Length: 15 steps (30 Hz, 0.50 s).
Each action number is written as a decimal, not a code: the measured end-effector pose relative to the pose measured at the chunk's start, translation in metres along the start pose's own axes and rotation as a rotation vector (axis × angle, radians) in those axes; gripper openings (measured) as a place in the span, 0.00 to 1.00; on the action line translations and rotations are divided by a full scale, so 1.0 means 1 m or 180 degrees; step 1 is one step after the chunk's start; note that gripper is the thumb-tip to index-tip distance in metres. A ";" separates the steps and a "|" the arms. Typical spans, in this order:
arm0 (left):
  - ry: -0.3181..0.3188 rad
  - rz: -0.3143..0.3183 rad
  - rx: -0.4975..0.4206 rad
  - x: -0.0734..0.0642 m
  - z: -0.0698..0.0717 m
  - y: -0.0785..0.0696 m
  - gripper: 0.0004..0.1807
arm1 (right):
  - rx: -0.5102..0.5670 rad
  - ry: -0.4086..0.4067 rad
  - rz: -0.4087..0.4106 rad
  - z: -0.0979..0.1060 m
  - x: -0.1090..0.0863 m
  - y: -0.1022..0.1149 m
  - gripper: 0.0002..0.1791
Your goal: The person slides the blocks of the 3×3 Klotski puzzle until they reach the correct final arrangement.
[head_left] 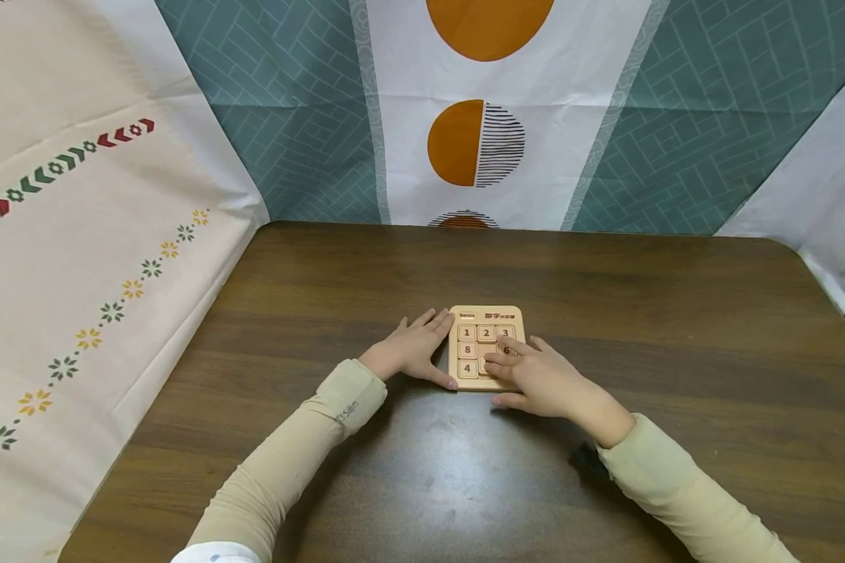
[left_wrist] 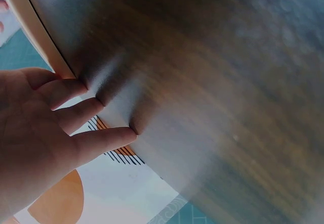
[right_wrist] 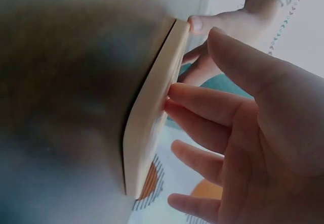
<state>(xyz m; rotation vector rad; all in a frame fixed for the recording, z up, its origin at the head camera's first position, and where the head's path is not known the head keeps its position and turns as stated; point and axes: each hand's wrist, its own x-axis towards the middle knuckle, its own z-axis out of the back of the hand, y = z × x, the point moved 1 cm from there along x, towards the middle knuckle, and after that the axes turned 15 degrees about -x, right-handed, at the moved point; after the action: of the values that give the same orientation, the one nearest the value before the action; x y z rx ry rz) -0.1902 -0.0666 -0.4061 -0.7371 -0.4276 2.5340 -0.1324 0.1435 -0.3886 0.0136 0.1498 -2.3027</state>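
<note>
While the right hand (head_left: 541, 381) touches number tiles (head_left: 467, 349) with extended fingers, the left hand (head_left: 411, 346), fingers straight and splayed, rests against the wooden board (head_left: 479, 310) lying between them on the table (head_left: 422, 477); a hard sideways push could skid it.

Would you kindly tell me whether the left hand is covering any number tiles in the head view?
No, the left hand lies at the left edge of the wooden puzzle board, clear of the number tiles.
</note>
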 end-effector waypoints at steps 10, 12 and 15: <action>0.0001 -0.0044 -0.0019 -0.002 0.001 -0.001 0.64 | 0.0134 -0.0014 -0.0034 -0.008 0.009 -0.014 0.32; -0.0012 -0.0046 -0.0011 -0.001 0.001 -0.001 0.64 | 0.0171 -0.0021 -0.0041 -0.009 0.007 -0.015 0.33; -0.0012 -0.0034 -0.0007 -0.001 0.001 -0.001 0.64 | 0.0188 -0.0043 -0.0056 -0.007 0.002 -0.016 0.33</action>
<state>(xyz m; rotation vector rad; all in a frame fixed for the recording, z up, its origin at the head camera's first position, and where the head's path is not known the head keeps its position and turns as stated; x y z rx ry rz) -0.1897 -0.0666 -0.4049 -0.7291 -0.4347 2.5257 -0.1454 0.1537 -0.3944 0.0270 0.0752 -2.3236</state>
